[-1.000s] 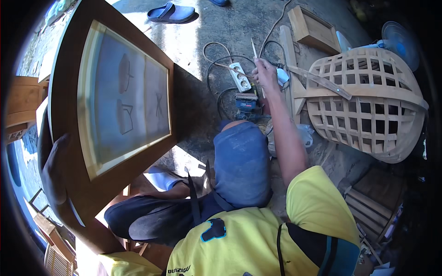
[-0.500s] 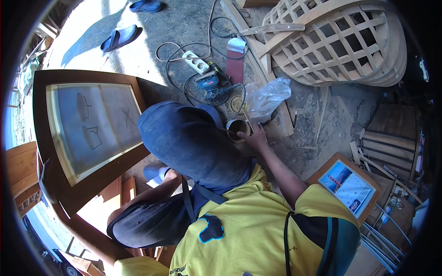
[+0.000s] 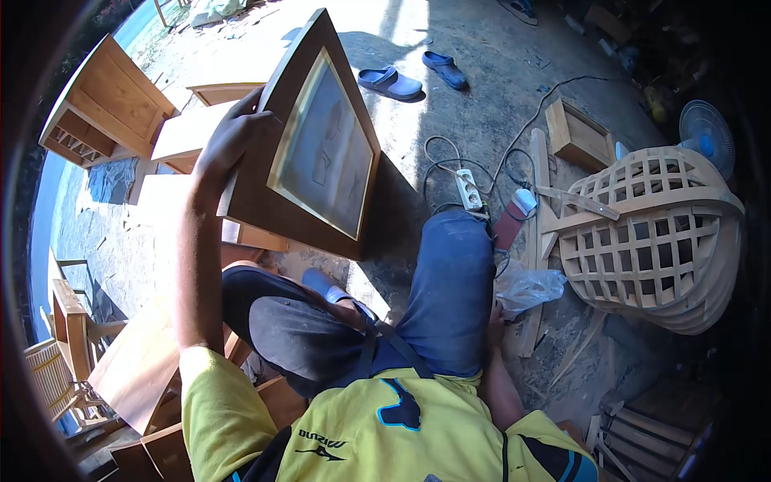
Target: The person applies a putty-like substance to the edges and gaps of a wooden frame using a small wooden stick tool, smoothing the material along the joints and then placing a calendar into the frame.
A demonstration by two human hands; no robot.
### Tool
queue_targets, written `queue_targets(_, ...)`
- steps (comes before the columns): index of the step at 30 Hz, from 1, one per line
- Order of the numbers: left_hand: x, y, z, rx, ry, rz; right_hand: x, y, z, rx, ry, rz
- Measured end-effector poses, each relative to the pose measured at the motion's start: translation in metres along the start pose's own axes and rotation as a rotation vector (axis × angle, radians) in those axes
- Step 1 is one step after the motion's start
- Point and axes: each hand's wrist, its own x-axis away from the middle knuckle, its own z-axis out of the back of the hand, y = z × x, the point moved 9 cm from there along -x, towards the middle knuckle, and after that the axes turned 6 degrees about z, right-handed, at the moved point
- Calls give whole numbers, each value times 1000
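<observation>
- My left hand [image 3: 239, 135] grips the left edge of a framed panel [image 3: 325, 153], tilted.
- My right hand [image 3: 495, 323] low beside my leg [image 3: 446, 297], partly hidden; grasp unclear.
- Plastic bag [image 3: 530, 287] near it.
- Power strip [image 3: 467, 190], wooden lattice [image 3: 658, 206] farther off; clogs [image 3: 391, 83] beyond the panel.

Framed panel [image 3: 323, 153]: dark brown border, hazy grey centre edged pale yellow, faint dark outlines; steeply tilted, front left.

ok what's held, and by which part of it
The left hand grips the framed panel by its left edge. Whether the right hand, partly hidden by the leg, holds anything cannot be told.
</observation>
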Motion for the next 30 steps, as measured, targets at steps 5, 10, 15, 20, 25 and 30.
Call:
queue_targets(5, 7, 14, 4, 4, 22, -40, 5, -104, 82, 95, 143, 146)
queue_targets(10, 5, 20, -20, 42, 43, -78, -14, -220, 144, 39, 168, 239)
queue_targets(15, 16, 32, -62, 170, -20, 72, -54, -286, 129, -45, 57, 366)
queue_targets(20, 30, 24, -92, 314, -16, 23, -69, -321, 95, -80, 117, 528)
queue_targets(25, 28, 24, -81, 210, 21, -57, -66, -351, 79, 41, -33, 472)
queue_targets(30, 80, 82, -54, -88, 330, -472, -127, -361, 24, 59, -140, 505)
